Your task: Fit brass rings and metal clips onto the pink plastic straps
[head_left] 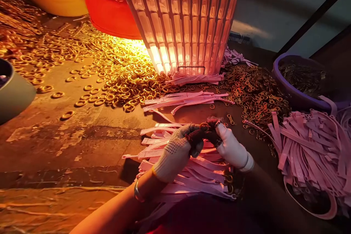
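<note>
My left hand (178, 150) wears a pale dotted glove with dark, worn fingertips. Its fingers are closed in a pinch, and a small metal ring (204, 125) shows at their tips. Close against it, my right hand (231, 148), in a white glove with dark fingertips, also has its fingers closed; what lies between them is hidden. Under both hands a pile of pink straps (192, 182) spreads across the table edge. Just beyond, more pink straps (186, 99) lie in a bundle. A loose metal link (230, 119) rests near my right fingertips.
Many brass rings (123, 65) cover the far left of the table (55, 131). Small metal links (255, 87) are heaped at right, before a purple tub (285, 84). Pink straps (312, 146) hang at far right. A ribbed panel (186, 22) stands beside a red lamp (109, 11).
</note>
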{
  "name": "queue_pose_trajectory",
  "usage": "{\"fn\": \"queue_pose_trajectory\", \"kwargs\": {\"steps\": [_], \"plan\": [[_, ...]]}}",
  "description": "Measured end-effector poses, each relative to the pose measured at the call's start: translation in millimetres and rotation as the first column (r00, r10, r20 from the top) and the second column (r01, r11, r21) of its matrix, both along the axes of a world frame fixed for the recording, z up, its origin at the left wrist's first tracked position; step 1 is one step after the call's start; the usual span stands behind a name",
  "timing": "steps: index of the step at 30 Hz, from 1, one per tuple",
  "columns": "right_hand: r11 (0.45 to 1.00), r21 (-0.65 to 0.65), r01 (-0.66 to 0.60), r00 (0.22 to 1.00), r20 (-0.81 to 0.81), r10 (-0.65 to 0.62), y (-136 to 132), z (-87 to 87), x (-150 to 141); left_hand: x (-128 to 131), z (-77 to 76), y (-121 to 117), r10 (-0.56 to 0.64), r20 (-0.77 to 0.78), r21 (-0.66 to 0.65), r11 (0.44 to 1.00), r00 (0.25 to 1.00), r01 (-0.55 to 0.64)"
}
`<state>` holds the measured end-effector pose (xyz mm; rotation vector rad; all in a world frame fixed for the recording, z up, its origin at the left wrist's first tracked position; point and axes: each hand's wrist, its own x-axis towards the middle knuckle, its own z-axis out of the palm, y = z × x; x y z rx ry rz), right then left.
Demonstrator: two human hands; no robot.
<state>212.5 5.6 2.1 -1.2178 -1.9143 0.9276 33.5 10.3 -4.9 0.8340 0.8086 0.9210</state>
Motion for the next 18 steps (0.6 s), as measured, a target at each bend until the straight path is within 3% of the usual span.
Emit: {"fn": "queue_pose_trajectory", "kwargs": {"steps": [5, 10, 14, 16, 18], "plan": [[0.987, 0.007, 0.16, 0.944, 0.292, -0.155, -14.5, 5.2, -5.8, -0.1, -2.8, -5.4, 0.006, -0.266, 0.117, 0.993, 0.964, 0.026], [0.976, 0.161, 0.144, 0.764, 0.609, -0.213, -26.4, 22.8, -3.5, -3.9, -3.7, -5.9, 0.051, -0.563, 0.327, 0.93, 0.825, 0.166], [0.967, 0.249, 0.062, 0.709, 0.671, -0.218, -31.8, 33.6, -0.1, -2.8, 0.4, -7.2, 0.034, -0.6, 0.487, 0.808, 0.8, 0.331], [0.954, 0.294, 0.052, 0.707, 0.664, -0.243, -32.9, 35.5, 1.9, -2.0, 4.5, -8.4, 0.013, -0.579, 0.488, 0.806, 0.816, 0.333], [0.945, 0.323, 0.046, 0.707, 0.657, -0.259, -33.7, 36.0, 2.8, -2.1, 9.1, -9.0, -0.066, -0.54, 0.404, 0.854, 0.839, 0.327]]}}
